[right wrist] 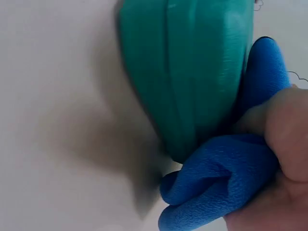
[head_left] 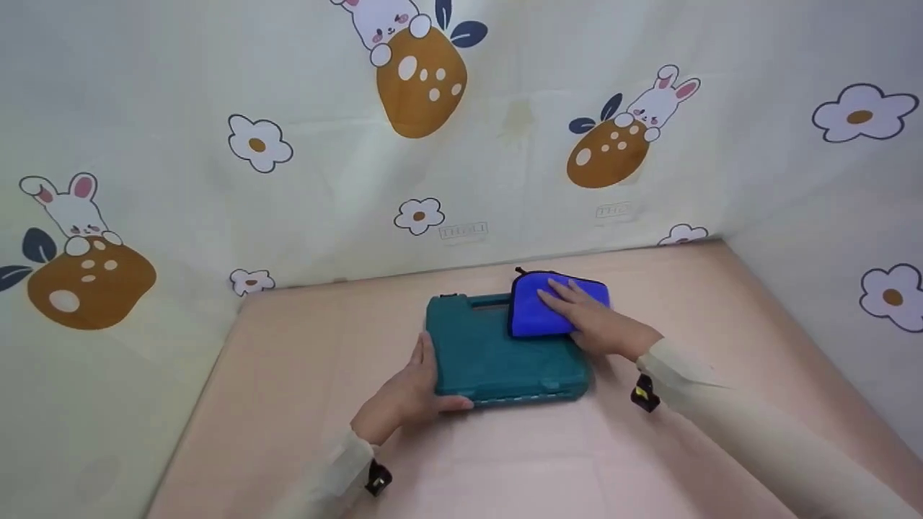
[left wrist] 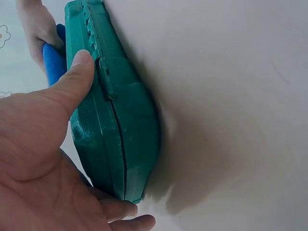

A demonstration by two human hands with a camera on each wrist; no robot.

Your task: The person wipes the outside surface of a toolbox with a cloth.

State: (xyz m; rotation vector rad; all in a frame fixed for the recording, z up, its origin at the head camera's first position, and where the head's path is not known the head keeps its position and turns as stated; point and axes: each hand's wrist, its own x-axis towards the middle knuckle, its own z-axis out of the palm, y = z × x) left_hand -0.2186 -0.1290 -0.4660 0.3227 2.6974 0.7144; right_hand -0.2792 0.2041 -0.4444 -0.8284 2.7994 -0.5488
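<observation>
A green plastic carrying case (head_left: 505, 367) lies flat on the table, its handle on the far side and a hinged edge on the near side. My left hand (head_left: 411, 386) grips its near left corner; in the left wrist view the thumb (left wrist: 83, 60) presses the edge near the hinges and the fingers reach round the corner. Over the case's far right part lies a soft blue zip pouch (head_left: 530, 310) with dark trim. My right hand (head_left: 595, 321) holds it, fingers spread across its top. The pouch (right wrist: 216, 178) looks bent around the thumb in the right wrist view.
A pale pink cloth covers the table (head_left: 303, 353). Behind and at both sides hangs a cream curtain (head_left: 324, 202) printed with rabbits and flowers. Dark straps with small devices (head_left: 645, 393) sit at the sleeve cuffs.
</observation>
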